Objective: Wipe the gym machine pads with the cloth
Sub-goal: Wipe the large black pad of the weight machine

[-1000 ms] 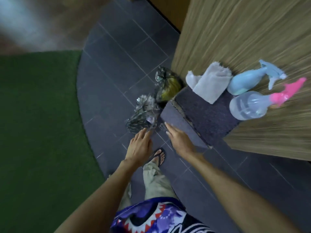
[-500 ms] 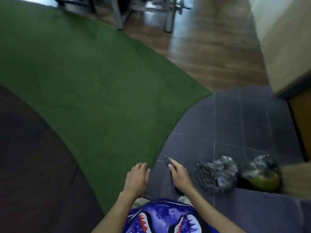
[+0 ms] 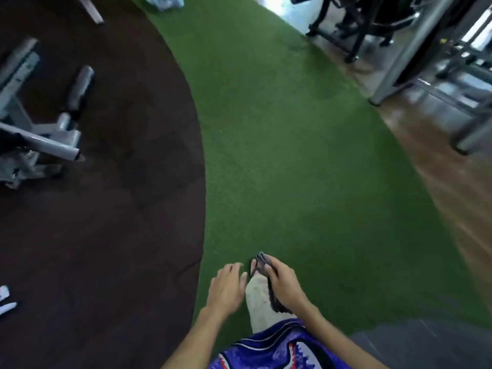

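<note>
Head view, looking down at the floor. Both hands held out low in front of the body, palms down. Left hand (image 3: 226, 287) is empty, fingers loosely spread, nothing between them. Right hand (image 3: 283, 284) has its fingers extended and relaxed, with no cloth in them; a dark flip-flop (image 3: 262, 265) and pale trouser leg (image 3: 259, 302) sit directly under it in the picture, so whether the hand touches either one can't be told. No cloth visible anywhere in this view, so its look and location can't be told. Nearest gym machine (image 3: 34, 129) is upper left on the dark brown rubber mat (image 3: 106, 209): grey-painted steel frame, one cylindrical roller pad (image 3: 80, 83) with a grey cover, blurred, well apart from both hands. More machine frames (image 3: 399, 35) upper right, black and grey tubing, standing on a wood floor (image 3: 439, 161). Green turf strip (image 3: 279, 142) runs between mat and wood floor; the hands hang over its near end. Purple patterned shorts (image 3: 274, 347) at the bottom edge. Grey tile (image 3: 426, 347) at bottom right.
</note>
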Motion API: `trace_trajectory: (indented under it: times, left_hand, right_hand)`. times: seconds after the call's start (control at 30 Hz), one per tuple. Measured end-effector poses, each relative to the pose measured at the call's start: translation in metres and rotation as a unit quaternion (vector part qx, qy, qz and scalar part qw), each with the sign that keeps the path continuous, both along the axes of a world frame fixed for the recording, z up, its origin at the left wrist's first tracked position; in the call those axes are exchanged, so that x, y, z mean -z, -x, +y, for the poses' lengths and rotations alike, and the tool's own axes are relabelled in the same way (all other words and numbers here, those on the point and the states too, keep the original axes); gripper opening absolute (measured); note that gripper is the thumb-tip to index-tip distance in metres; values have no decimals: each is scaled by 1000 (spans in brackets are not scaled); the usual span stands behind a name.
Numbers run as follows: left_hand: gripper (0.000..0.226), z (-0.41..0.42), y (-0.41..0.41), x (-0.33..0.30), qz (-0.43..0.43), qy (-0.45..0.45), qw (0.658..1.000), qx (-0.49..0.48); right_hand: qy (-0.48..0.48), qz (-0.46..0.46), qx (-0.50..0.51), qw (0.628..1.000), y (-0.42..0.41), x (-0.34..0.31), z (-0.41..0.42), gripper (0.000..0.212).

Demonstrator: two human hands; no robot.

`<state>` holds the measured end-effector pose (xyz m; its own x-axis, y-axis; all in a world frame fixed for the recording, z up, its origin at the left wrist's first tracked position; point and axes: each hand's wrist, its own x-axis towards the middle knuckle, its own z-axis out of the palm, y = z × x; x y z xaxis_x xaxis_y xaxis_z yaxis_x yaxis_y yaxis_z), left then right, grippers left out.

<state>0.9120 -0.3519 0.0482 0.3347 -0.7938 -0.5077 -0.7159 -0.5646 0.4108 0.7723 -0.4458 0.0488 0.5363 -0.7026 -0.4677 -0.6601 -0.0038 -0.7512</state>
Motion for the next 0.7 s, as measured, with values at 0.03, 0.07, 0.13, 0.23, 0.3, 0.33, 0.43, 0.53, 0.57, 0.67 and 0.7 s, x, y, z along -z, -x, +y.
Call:
trace_trajectory:
  times: [0.03,0.07,0.13,0.23,0.3,0.33,0.43,0.53,0.57,0.67,0.7]
  left_hand:
    - [43,-20,-20,0,-3,-3,1000,-13]
    - [43,-40,-40,0,-5,-4,1000,-31]
    - [43,-75,-78,-4,-1,-8,997,-70]
    - [40,-132,-136,-12,1,-7,992,-124]
    - [38,-162,-170,-17,13,-2,987,-161]
    - [37,-176,-188,-16,13,-2,985,-171]
    - [35,-218,-251,-9,9,-13,982,-187]
    - [32,-262,-330,-1,9,-13,980,-196]
    - [31,-277,-360,0,9,-12,980,-200]
    - [32,-321,-454,-7,5,-5,978,-208]
    - [33,-334,-484,-11,0,-2,979,-206]
  right_hand:
    - [-4,8,-23,1000,-21,2,-25,32]
    - [-5,18,-42,999,-42,3,-51,33]
    - [-5,30,-73,997,-85,-3,-99,35]
    - [4,40,-127,991,-151,-10,-166,35]
    - [2,41,-155,987,-197,-20,-202,33]
    - [1,41,-170,985,-220,-22,-219,32]
    - [2,45,-200,979,-293,-21,-270,31]
    - [12,55,-211,976,-374,-13,-318,31]
    - [14,60,-213,975,-402,-11,-333,30]
    - [18,67,-210,975,-490,-16,-377,28]
    - [18,65,-212,975,-519,-20,-389,28]
